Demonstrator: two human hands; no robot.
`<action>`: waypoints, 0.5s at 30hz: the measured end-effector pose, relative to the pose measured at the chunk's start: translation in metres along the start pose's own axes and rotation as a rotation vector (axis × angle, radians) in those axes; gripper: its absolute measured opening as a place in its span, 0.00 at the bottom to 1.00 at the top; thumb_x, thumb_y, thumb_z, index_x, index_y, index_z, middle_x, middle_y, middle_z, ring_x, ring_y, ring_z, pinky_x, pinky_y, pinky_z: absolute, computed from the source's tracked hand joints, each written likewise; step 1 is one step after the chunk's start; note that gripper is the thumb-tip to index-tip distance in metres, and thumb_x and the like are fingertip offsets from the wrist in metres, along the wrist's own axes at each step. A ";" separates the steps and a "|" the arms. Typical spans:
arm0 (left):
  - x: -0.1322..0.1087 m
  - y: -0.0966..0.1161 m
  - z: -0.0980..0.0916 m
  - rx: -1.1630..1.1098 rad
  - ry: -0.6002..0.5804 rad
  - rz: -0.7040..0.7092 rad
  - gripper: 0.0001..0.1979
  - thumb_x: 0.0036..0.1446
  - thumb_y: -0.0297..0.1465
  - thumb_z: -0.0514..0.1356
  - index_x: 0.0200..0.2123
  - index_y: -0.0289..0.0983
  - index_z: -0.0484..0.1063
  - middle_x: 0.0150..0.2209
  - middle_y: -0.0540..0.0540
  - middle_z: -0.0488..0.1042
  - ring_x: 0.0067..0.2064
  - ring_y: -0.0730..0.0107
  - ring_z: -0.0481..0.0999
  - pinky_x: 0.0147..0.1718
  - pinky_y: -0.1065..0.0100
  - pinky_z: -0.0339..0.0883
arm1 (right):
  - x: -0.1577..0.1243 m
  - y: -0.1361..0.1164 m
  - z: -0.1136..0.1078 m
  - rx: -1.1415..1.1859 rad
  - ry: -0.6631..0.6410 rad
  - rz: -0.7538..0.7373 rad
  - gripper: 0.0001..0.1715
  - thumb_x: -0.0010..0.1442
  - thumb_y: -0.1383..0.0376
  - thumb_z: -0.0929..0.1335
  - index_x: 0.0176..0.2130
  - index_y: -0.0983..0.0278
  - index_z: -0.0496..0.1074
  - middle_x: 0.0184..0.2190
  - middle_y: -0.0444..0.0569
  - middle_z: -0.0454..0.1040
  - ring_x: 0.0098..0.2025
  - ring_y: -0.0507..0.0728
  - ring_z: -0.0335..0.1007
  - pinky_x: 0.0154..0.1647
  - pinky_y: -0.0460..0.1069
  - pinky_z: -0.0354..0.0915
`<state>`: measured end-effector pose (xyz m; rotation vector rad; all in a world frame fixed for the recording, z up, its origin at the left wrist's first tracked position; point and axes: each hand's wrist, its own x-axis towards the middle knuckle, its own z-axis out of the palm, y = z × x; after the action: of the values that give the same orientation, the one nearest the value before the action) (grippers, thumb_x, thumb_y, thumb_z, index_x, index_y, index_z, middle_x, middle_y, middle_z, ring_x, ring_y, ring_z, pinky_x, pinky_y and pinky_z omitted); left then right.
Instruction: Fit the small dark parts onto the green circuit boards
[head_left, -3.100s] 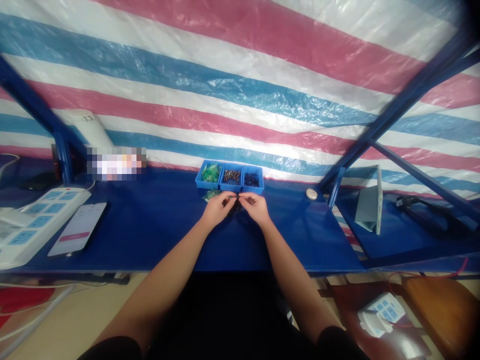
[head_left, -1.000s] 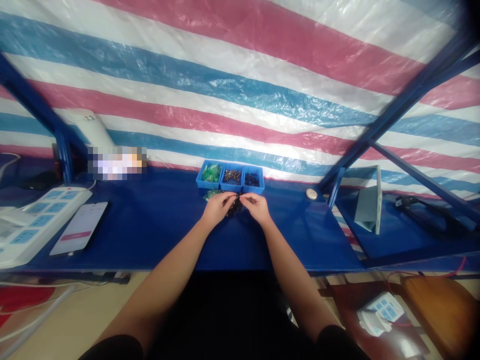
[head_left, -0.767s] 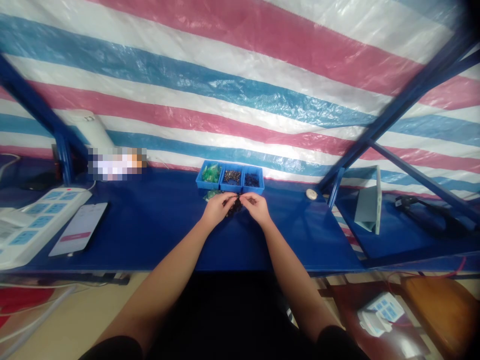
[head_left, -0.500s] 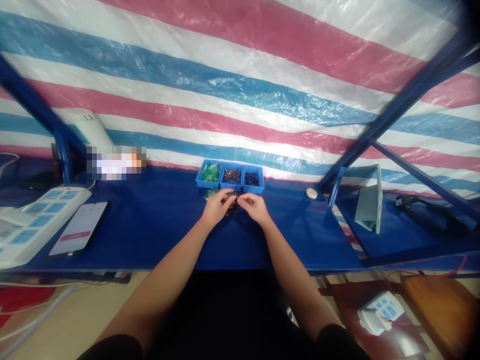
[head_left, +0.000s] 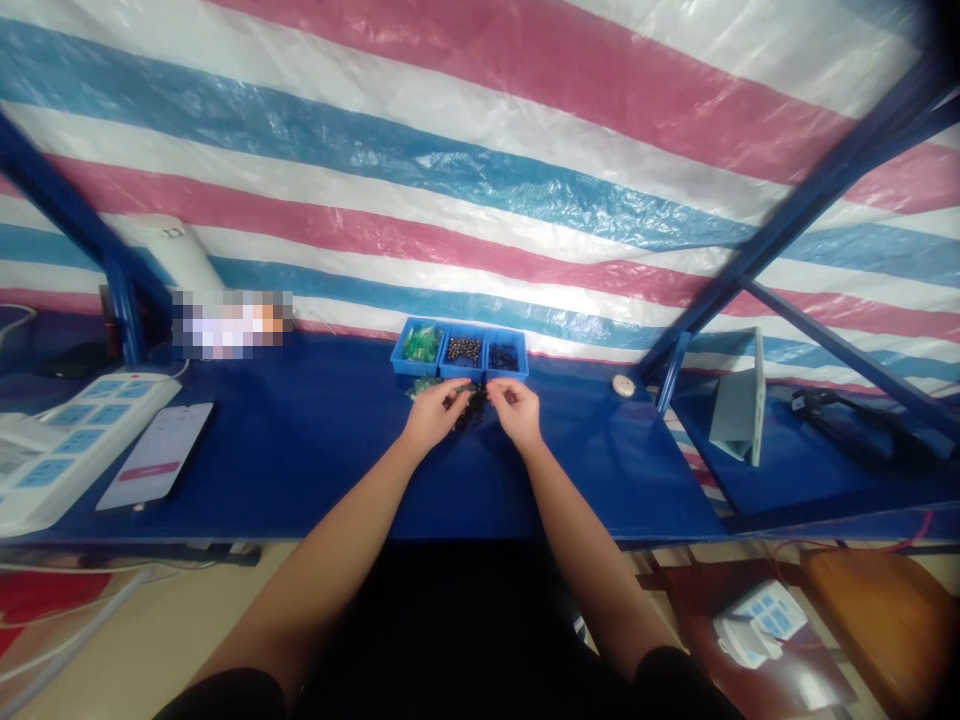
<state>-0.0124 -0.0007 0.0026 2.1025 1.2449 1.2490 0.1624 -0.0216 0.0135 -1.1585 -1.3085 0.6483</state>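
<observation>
Left hand (head_left: 430,418) rests on the blue table (head_left: 300,450) with its fingers bent down over a pile of small dark bits (head_left: 469,407). Right hand (head_left: 517,412) is on the other side of the pile, with its fingers curled in and the tips close together. The pile lies between the two hands, and both hands touch its edges. The fingers cover part of the pile. The bits are too tiny to tell if either hand is pinching one. Some loose green pieces (head_left: 417,389) lie on the table just past the left hand's fingers.

Right behind the pile stand three blue boxes (head_left: 461,374) in a row, side by side and touching. The left one holds green parts (head_left: 422,344), the middle one holds shiny beads (head_left: 463,350), and the right one holds dark grains (head_left: 503,357).

Far off to the left a phone (head_left: 156,455) lies flat with its screen lit. A white power strip (head_left: 71,440) lies just beside it. To the right of the hands sits a small white round thing (head_left: 622,385), near a blue post (head_left: 673,375). Past the post a grey tablet (head_left: 739,400) stands up on its edge. A striped sheet (head_left: 480,150) in red, white and blue hangs behind the table.
</observation>
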 end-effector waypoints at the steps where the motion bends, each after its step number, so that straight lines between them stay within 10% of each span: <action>1: 0.000 -0.001 0.000 0.023 0.003 0.001 0.16 0.61 0.39 0.56 0.47 0.40 0.75 0.28 0.50 0.76 0.27 0.73 0.73 0.33 0.71 0.68 | 0.000 -0.001 -0.002 -0.031 0.111 -0.010 0.20 0.57 0.50 0.67 0.38 0.64 0.75 0.29 0.50 0.76 0.32 0.57 0.71 0.38 0.52 0.69; 7: 0.000 -0.002 0.000 0.072 0.024 0.018 0.13 0.62 0.37 0.55 0.43 0.39 0.77 0.34 0.47 0.79 0.32 0.71 0.76 0.36 0.71 0.69 | 0.006 0.000 -0.010 -0.237 0.450 -0.100 0.25 0.61 0.50 0.63 0.43 0.66 0.75 0.33 0.52 0.77 0.33 0.56 0.72 0.42 0.52 0.68; 15: 0.000 -0.002 -0.001 0.084 0.022 0.013 0.12 0.61 0.36 0.55 0.42 0.40 0.76 0.34 0.49 0.79 0.32 0.70 0.76 0.34 0.70 0.68 | 0.019 0.024 -0.017 -0.652 0.015 0.105 0.17 0.60 0.53 0.64 0.36 0.59 0.77 0.28 0.46 0.78 0.33 0.56 0.74 0.40 0.49 0.67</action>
<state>-0.0137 0.0006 0.0018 2.1640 1.3169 1.2489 0.1880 -0.0009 0.0010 -1.7610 -1.5027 0.2810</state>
